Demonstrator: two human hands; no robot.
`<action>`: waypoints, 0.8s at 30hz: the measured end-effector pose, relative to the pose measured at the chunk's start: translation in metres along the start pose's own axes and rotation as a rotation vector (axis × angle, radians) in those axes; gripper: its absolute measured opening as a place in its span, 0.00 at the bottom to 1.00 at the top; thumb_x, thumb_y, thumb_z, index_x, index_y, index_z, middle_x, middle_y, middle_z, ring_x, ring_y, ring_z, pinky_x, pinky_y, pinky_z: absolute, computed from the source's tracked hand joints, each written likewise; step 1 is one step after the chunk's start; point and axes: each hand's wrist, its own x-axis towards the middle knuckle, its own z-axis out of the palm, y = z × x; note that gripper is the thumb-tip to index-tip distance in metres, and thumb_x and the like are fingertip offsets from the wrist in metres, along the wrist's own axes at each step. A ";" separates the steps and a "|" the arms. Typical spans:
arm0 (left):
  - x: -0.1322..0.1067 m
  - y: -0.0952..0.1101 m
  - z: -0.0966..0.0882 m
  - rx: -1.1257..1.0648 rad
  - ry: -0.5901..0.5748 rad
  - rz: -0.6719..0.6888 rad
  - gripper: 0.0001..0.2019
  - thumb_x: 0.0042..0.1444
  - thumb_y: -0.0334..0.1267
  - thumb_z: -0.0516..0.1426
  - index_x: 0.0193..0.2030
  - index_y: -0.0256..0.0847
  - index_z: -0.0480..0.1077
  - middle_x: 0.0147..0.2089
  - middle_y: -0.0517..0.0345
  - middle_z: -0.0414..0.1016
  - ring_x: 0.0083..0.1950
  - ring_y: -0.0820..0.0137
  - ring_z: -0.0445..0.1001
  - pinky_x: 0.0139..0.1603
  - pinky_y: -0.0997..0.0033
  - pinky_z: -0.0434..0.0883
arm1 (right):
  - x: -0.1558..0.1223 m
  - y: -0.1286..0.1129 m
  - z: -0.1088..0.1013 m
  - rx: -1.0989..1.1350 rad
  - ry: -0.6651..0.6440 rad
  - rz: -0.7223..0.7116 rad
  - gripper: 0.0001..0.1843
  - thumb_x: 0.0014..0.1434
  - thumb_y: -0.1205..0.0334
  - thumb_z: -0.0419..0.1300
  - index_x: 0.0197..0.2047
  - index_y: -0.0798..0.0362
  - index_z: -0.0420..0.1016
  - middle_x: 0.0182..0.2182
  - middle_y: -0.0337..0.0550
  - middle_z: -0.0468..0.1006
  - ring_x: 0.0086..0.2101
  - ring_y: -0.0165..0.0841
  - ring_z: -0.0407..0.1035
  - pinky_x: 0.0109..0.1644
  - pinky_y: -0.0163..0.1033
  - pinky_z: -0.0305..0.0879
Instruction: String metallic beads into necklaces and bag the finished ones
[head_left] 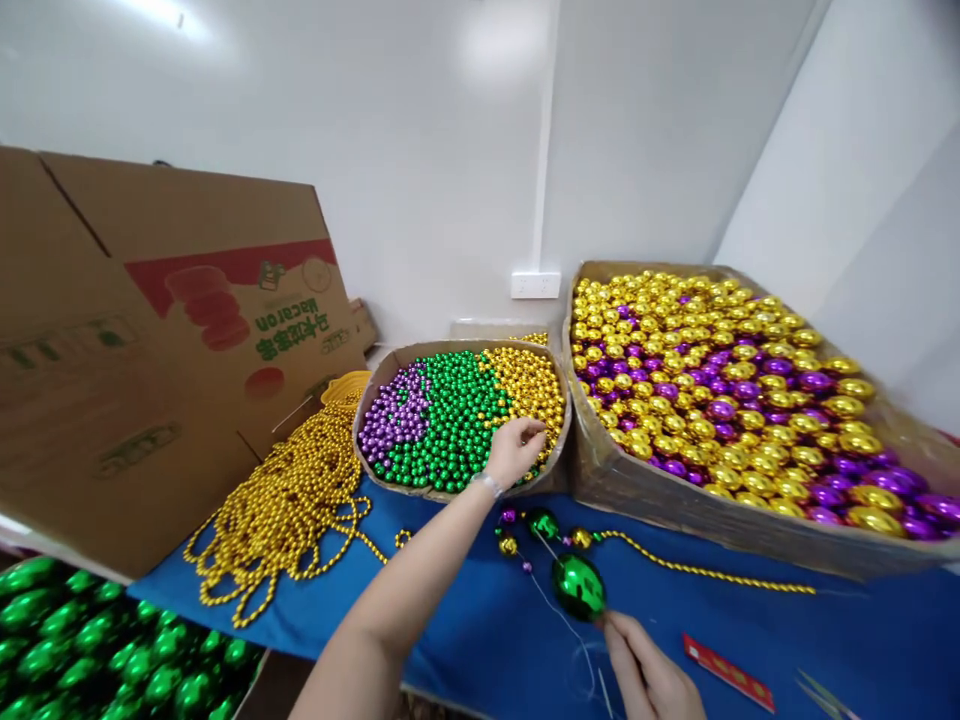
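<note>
My left hand (516, 448) is over the gold part of a box of small round beads (457, 420), its fingers curled together. Whatever lies between those fingertips is too small to make out. Lower right, my right hand (649, 668) pinches the lower end of a large shiny green bead (579, 587) on a strand. More of that strand lies on the cloth: a second green bead (543, 523), gold beads (581, 540) and small purple beads (508, 515). A gold bead chain (697, 568) runs off to the right, and a pale thread (559, 610) hangs loosely by the green bead.
A large box of oval gold and purple beads (720, 390) stands at the right. Gold bead chains (292, 500) are heaped at the left beside a cardboard carton (187, 360). Green oval beads (112, 640) fill the lower left. A red packet (727, 672) and scissors (825, 695) lie on the blue cloth (480, 620).
</note>
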 end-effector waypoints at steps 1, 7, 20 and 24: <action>-0.013 0.002 -0.003 -0.110 -0.015 -0.022 0.12 0.59 0.36 0.51 0.45 0.35 0.70 0.39 0.50 0.75 0.40 0.68 0.74 0.42 0.67 0.71 | 0.003 -0.003 -0.003 -0.010 0.041 -0.012 0.18 0.63 0.51 0.49 0.42 0.53 0.74 0.38 0.48 0.81 0.35 0.34 0.77 0.35 0.27 0.70; -0.085 0.011 -0.017 -1.154 -0.065 -0.406 0.13 0.49 0.40 0.62 0.39 0.34 0.73 0.43 0.48 0.75 0.38 0.68 0.76 0.40 0.70 0.72 | 0.014 -0.011 -0.007 -0.090 0.128 -0.089 0.16 0.64 0.54 0.47 0.40 0.53 0.73 0.35 0.47 0.81 0.32 0.33 0.77 0.35 0.29 0.71; -0.109 0.019 -0.012 -1.098 0.017 -0.396 0.12 0.44 0.38 0.65 0.36 0.35 0.74 0.35 0.54 0.75 0.36 0.70 0.75 0.39 0.70 0.71 | 0.011 -0.007 -0.005 -0.178 0.127 -0.149 0.16 0.64 0.55 0.46 0.42 0.53 0.72 0.34 0.45 0.81 0.33 0.34 0.77 0.37 0.32 0.72; -0.115 0.019 -0.005 -0.875 0.031 -0.327 0.13 0.43 0.38 0.66 0.36 0.36 0.74 0.33 0.56 0.75 0.33 0.74 0.72 0.36 0.75 0.69 | 0.009 -0.001 -0.001 -0.169 0.103 -0.094 0.17 0.64 0.52 0.45 0.43 0.52 0.71 0.36 0.47 0.80 0.35 0.36 0.76 0.40 0.35 0.72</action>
